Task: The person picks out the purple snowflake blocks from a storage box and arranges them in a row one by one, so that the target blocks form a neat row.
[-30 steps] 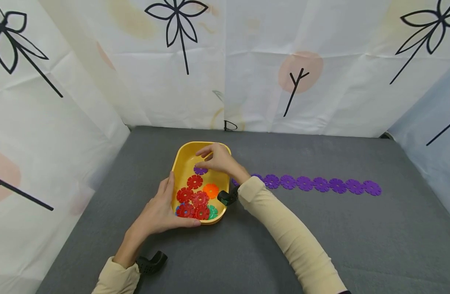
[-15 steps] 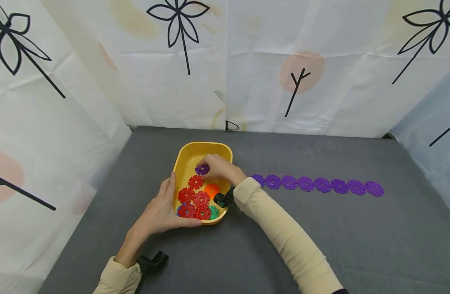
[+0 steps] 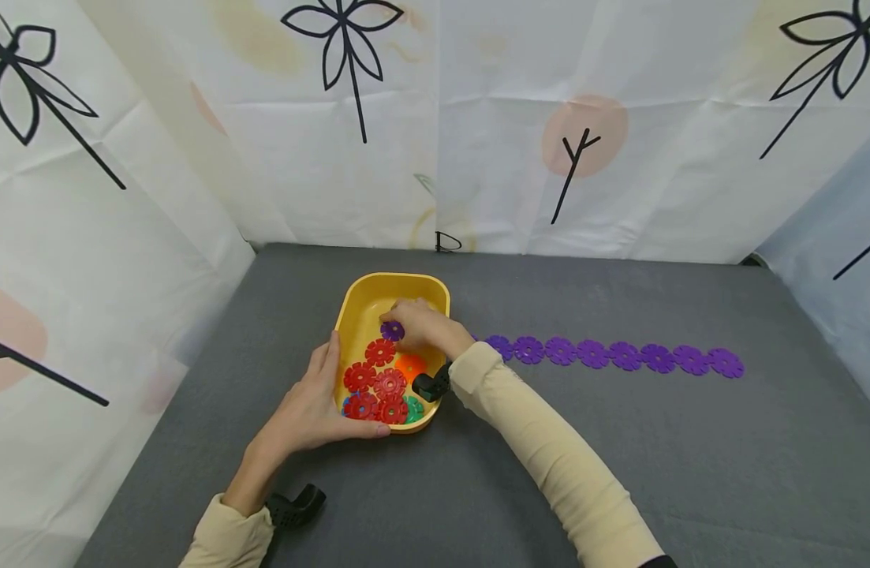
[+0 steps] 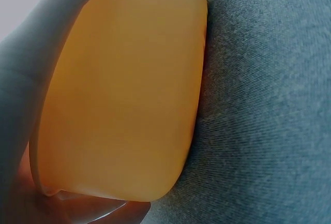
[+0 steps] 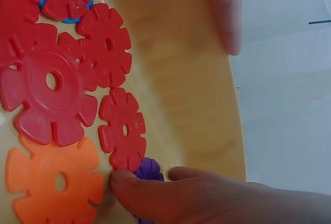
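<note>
Inside a yellow plastic tray (image 3: 356, 304), a purple flower-shaped slotted disc (image 3: 392, 330) lies between the thumb and fingers of my right hand (image 3: 423, 327), which pinches it. In the right wrist view, the thumb and a finger flank the purple disc (image 5: 149, 168) and partly hide it. My left hand (image 3: 310, 402) holds the tray's near left corner, thumb along the near wall and fingers along the left side. Red slotted discs (image 3: 380, 352), an orange disc (image 3: 410, 365) and a green disc (image 3: 413, 409) lie in the tray, with a blue one partly covered.
A row of joined purple discs (image 3: 593, 354) stretches to the right of the tray on the grey table (image 3: 584, 450). Its left end is hidden behind the right forearm. A printed cloth backdrop (image 3: 491, 158) stands behind and at both sides.
My right hand has lowered into the tray, its fingers closing on the purple disc, which has shifted slightly right. The left hand has stayed on the tray.
</note>
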A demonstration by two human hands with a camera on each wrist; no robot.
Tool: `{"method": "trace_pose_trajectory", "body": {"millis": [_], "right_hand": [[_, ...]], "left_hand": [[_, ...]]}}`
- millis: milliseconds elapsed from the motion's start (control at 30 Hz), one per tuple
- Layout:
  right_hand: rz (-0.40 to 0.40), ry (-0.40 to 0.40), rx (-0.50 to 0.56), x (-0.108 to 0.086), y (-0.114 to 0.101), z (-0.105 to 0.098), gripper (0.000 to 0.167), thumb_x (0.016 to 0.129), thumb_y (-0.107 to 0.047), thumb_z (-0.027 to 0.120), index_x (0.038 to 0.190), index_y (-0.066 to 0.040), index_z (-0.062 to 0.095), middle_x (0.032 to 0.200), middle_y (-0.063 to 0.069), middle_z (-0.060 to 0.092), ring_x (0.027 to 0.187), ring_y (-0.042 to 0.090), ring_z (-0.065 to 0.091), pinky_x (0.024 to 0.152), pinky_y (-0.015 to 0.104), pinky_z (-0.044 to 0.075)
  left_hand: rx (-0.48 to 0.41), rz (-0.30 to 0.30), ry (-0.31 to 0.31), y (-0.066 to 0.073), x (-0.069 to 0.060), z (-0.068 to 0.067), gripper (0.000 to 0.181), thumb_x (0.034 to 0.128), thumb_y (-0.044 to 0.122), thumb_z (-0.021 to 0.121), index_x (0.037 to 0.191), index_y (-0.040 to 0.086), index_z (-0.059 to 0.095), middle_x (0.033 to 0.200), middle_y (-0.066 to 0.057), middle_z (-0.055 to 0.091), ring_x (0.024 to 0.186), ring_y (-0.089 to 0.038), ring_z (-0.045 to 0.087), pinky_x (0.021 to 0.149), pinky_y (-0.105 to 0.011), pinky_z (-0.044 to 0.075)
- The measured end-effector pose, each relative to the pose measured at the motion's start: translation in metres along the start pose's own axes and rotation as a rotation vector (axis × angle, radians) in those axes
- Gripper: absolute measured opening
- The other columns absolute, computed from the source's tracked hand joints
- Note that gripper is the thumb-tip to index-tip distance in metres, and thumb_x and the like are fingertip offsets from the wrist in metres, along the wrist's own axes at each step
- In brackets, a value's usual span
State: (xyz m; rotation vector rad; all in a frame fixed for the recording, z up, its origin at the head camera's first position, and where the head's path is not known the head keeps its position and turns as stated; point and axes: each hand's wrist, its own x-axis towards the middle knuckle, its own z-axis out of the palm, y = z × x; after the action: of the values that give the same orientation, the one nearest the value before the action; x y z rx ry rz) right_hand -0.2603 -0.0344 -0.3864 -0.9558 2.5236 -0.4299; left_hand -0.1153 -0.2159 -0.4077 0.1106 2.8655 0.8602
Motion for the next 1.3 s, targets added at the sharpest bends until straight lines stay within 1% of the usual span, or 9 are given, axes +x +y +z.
{"method": "trace_pose_trajectory", "body": {"millis": [100,333,500,667,800,900,1033,1133,1300], "right_hand": [[0.017,-0.01,0.02,-0.001,-0.0022,0.0,0.049,0.092,-0.01,0.074,0.14,-0.011,0.063,0.14,0.011,0.059,0.129,0.029,0.051,0.117,0.04,0.036],[0.085,0.036,0.074,-0.0018,-0.0023,0.001,0.053,0.086,-0.01,0.082,0.136,-0.007,0.065,0.139,0.012,0.061,0.133,0.028,0.052,0.118,0.039,0.042],[0.139,0.056,0.091,-0.003,-0.0028,0.0006,0.045,0.085,-0.011,0.083,0.128,-0.008,0.07,0.134,0.013,0.062,0.126,0.028,0.054,0.114,0.039,0.046],[0.158,0.053,0.094,-0.0046,-0.0035,0.0003,0.037,0.086,-0.012,0.083,0.121,-0.008,0.072,0.127,0.012,0.061,0.12,0.027,0.053,0.11,0.039,0.046],[0.162,0.055,0.11,-0.0044,-0.0036,-0.0001,0.042,0.086,-0.012,0.083,0.125,-0.005,0.068,0.13,0.013,0.063,0.122,0.028,0.055,0.111,0.038,0.047],[0.184,0.066,0.123,-0.004,-0.0037,0.0001,0.046,0.085,-0.013,0.084,0.125,-0.002,0.066,0.127,0.014,0.066,0.118,0.028,0.06,0.106,0.037,0.052],[0.22,0.072,0.134,-0.0037,-0.0036,0.0013,0.042,0.083,-0.015,0.086,0.118,-0.001,0.067,0.117,0.013,0.066,0.106,0.024,0.059,0.096,0.034,0.055],[0.223,0.065,0.132,-0.0037,-0.003,0.0022,0.043,0.083,-0.017,0.086,0.117,-0.002,0.066,0.116,0.011,0.064,0.103,0.022,0.054,0.095,0.033,0.053],[0.187,0.077,0.173,-0.0034,-0.0012,0.0029,0.044,0.082,-0.015,0.087,0.118,-0.006,0.063,0.119,0.012,0.062,0.102,0.024,0.054,0.09,0.033,0.054]], "left_hand": [[-0.003,0.001,0.0,-0.0001,0.0,-0.0003,0.144,0.0661,0.067,0.085,0.165,0.009,-0.003,0.164,-0.018,0.019,0.127,-0.044,0.053,0.098,-0.058,0.055],[0.008,-0.004,0.001,-0.0008,0.0005,0.0001,0.146,0.0646,0.069,0.085,0.165,0.01,-0.003,0.165,-0.017,0.019,0.126,-0.044,0.054,0.099,-0.059,0.054],[0.013,-0.007,-0.009,-0.001,0.0003,-0.0018,0.147,0.0649,0.071,0.084,0.165,0.01,-0.005,0.164,-0.018,0.019,0.127,-0.044,0.054,0.099,-0.059,0.054],[0.009,-0.006,-0.007,-0.0001,0.0007,-0.0021,0.147,0.0644,0.071,0.084,0.165,0.01,-0.004,0.164,-0.018,0.019,0.127,-0.044,0.054,0.1,-0.059,0.054],[0.007,-0.002,-0.002,-0.0001,0.0007,-0.0015,0.147,0.0641,0.07,0.085,0.165,0.01,-0.004,0.165,-0.017,0.019,0.128,-0.044,0.054,0.1,-0.06,0.053],[0.004,-0.003,-0.002,-0.0009,0.0009,-0.0006,0.146,0.0644,0.069,0.085,0.165,0.01,-0.003,0.164,-0.018,0.02,0.127,-0.044,0.054,0.1,-0.059,0.054],[-0.003,-0.011,-0.009,-0.0016,0.001,0.0009,0.145,0.0646,0.068,0.086,0.165,0.011,-0.002,0.164,-0.017,0.021,0.129,-0.042,0.053,0.099,-0.057,0.055],[-0.007,-0.013,-0.009,-0.0007,0.0007,0.0012,0.145,0.0644,0.067,0.086,0.165,0.011,-0.002,0.163,-0.017,0.022,0.129,-0.041,0.053,0.098,-0.057,0.056],[-0.004,-0.002,-0.003,-0.0001,0.0001,0.0003,0.145,0.0648,0.068,0.085,0.165,0.009,-0.002,0.163,-0.018,0.021,0.127,-0.042,0.053,0.098,-0.057,0.056]]}}
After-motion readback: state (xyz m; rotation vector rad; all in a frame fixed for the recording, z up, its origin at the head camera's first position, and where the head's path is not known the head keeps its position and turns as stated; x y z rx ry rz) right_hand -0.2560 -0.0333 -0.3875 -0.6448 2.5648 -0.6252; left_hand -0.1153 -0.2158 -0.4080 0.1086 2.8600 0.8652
